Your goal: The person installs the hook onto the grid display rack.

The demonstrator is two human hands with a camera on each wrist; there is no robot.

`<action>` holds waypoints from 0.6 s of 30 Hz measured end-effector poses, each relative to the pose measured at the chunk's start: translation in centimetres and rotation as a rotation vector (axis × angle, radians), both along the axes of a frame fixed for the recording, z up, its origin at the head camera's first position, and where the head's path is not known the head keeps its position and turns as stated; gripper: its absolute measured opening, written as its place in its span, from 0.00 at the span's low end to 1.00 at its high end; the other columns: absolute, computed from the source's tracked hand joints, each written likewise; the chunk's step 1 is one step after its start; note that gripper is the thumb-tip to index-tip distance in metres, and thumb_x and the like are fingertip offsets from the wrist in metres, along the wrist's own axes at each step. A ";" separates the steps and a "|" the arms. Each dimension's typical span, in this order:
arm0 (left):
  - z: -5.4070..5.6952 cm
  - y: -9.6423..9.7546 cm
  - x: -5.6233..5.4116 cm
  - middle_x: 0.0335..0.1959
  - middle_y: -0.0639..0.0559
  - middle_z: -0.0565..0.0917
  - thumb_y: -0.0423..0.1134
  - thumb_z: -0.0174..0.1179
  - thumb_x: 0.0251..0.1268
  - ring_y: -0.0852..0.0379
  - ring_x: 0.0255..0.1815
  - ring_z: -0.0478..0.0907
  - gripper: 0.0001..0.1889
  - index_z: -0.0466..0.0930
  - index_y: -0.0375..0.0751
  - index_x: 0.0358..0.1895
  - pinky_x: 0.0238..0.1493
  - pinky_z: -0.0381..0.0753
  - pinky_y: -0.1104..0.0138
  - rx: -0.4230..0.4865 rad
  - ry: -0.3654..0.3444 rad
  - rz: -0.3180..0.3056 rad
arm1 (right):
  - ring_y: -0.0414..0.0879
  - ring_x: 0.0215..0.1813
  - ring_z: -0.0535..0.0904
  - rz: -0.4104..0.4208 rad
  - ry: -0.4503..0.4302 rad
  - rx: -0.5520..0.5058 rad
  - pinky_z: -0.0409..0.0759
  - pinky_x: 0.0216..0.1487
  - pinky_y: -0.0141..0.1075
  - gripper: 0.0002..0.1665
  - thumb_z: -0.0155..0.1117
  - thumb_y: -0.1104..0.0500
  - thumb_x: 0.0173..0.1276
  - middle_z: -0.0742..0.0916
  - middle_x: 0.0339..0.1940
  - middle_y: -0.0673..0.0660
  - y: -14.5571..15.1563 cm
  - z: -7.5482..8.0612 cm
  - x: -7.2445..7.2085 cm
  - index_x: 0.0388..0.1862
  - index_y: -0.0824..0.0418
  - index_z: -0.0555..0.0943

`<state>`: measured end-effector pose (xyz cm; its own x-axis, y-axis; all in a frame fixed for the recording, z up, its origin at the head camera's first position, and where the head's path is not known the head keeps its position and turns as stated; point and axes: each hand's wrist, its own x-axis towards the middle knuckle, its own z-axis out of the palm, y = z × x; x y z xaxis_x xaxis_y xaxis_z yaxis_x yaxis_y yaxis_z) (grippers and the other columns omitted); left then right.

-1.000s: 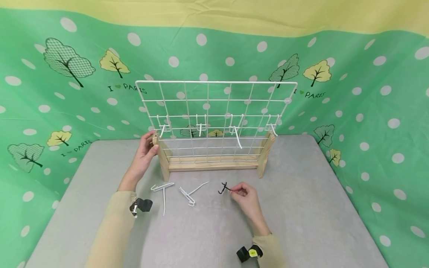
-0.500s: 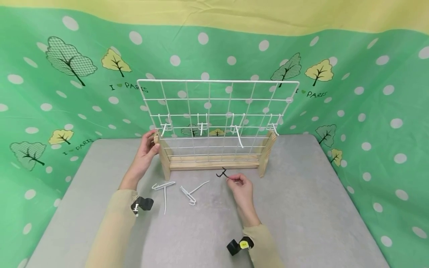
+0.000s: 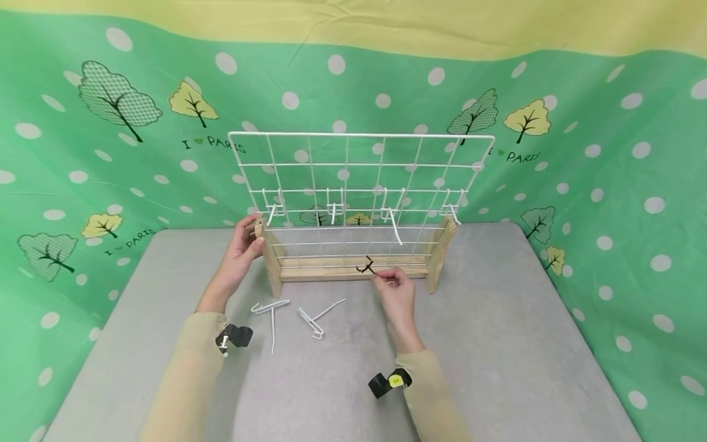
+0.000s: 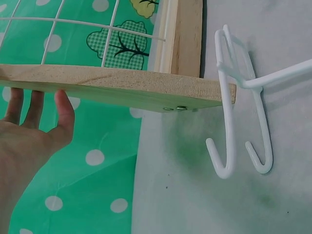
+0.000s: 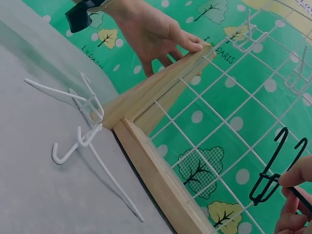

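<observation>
In the head view my right hand (image 3: 396, 302) pinches the stem of a small black wire hook (image 3: 366, 266). It holds the hook before the lower bars of a white wire grid rack (image 3: 361, 164). The right wrist view shows the hook's two curved prongs (image 5: 281, 134) pointing up, apart from or touching the grid, I cannot tell. My left hand (image 3: 239, 261) rests its fingertips on the outer face of the rack's left wooden side panel (image 4: 117, 87). Several white hooks, such as the long one (image 3: 393, 226), hang in a row on the grid.
Two loose white hooks, one on the left (image 3: 272, 319) and one beside it (image 3: 316, 320), lie on the grey tabletop (image 3: 497, 344) in front of the rack. A wooden crossbar (image 3: 331, 270) joins the side panels. A green patterned cloth (image 3: 596, 135) surrounds the table.
My right hand has moved forward with the black hook, from over the tabletop to the lower part of the rack. My left hand stays at the side panel.
</observation>
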<state>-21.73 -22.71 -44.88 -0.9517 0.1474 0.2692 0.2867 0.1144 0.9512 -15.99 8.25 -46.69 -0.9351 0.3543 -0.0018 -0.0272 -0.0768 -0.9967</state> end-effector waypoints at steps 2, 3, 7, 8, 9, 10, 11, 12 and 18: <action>0.0 0.0 0.0 0.66 0.27 0.59 0.34 0.43 0.77 0.50 0.62 0.63 0.26 0.50 0.45 0.74 0.49 0.73 0.71 -0.002 -0.001 0.000 | 0.39 0.25 0.73 -0.011 0.008 -0.012 0.70 0.27 0.27 0.05 0.64 0.76 0.51 0.80 0.24 0.51 -0.1 0.1 -0.3 0.29 0.73 0.80; 0.0 0.0 0.0 0.66 0.27 0.59 0.33 0.43 0.77 0.49 0.62 0.63 0.26 0.50 0.45 0.74 0.49 0.73 0.71 -0.002 -0.001 0.001 | 0.39 0.25 0.73 -0.016 0.009 -0.016 0.71 0.28 0.27 0.05 0.65 0.76 0.51 0.80 0.24 0.51 -0.2 0.2 -0.4 0.29 0.73 0.80; 0.0 -0.1 0.0 0.66 0.28 0.59 0.33 0.43 0.78 0.50 0.61 0.63 0.26 0.50 0.45 0.74 0.49 0.73 0.71 -0.003 -0.003 0.001 | 0.39 0.26 0.74 -0.032 0.012 -0.048 0.71 0.29 0.26 0.05 0.65 0.76 0.52 0.81 0.24 0.52 -0.6 0.6 -0.9 0.26 0.69 0.80; 0.0 -0.1 0.0 0.66 0.28 0.59 0.33 0.43 0.78 0.50 0.62 0.63 0.26 0.50 0.45 0.74 0.49 0.73 0.71 -0.002 -0.003 0.001 | 0.38 0.26 0.74 -0.034 0.013 -0.054 0.71 0.29 0.26 0.05 0.65 0.76 0.52 0.81 0.24 0.52 -0.7 0.7 -0.9 0.26 0.69 0.80; 0.0 0.0 0.0 0.66 0.28 0.59 0.33 0.43 0.78 0.50 0.62 0.63 0.26 0.50 0.46 0.74 0.49 0.72 0.71 -0.002 -0.002 -0.001 | 0.38 0.26 0.74 -0.034 0.013 -0.059 0.71 0.28 0.26 0.05 0.65 0.76 0.52 0.81 0.23 0.51 -0.8 0.8 -1.0 0.26 0.69 0.80; 0.0 0.0 0.1 0.66 0.28 0.59 0.33 0.43 0.77 0.49 0.62 0.63 0.26 0.50 0.46 0.74 0.50 0.72 0.71 -0.002 -0.001 -0.002 | 0.38 0.26 0.74 -0.033 0.013 -0.064 0.70 0.28 0.26 0.04 0.65 0.76 0.52 0.81 0.23 0.51 -0.8 1.0 -1.1 0.26 0.70 0.80; 0.1 0.0 0.1 0.66 0.29 0.59 0.33 0.43 0.77 0.49 0.62 0.62 0.26 0.50 0.46 0.74 0.50 0.72 0.71 -0.002 0.000 -0.003 | 0.38 0.26 0.73 -0.029 0.014 -0.069 0.69 0.28 0.26 0.04 0.65 0.76 0.52 0.80 0.23 0.50 -0.9 1.1 -1.2 0.27 0.71 0.80; 0.1 0.0 0.1 0.67 0.29 0.60 0.33 0.43 0.77 0.48 0.62 0.62 0.26 0.50 0.45 0.74 0.50 0.72 0.71 -0.004 0.000 -0.004 | 0.38 0.26 0.73 -0.028 0.011 -0.073 0.69 0.27 0.26 0.03 0.66 0.75 0.53 0.80 0.22 0.49 -0.9 1.2 -1.2 0.27 0.72 0.80; 0.1 0.1 0.2 0.67 0.29 0.60 0.33 0.43 0.77 0.47 0.62 0.62 0.26 0.49 0.43 0.74 0.50 0.72 0.71 -0.013 -0.002 0.003 | 0.39 0.26 0.72 -0.017 -0.005 -0.076 0.67 0.26 0.27 0.03 0.65 0.75 0.53 0.78 0.22 0.50 -1.1 2.0 -1.5 0.28 0.73 0.80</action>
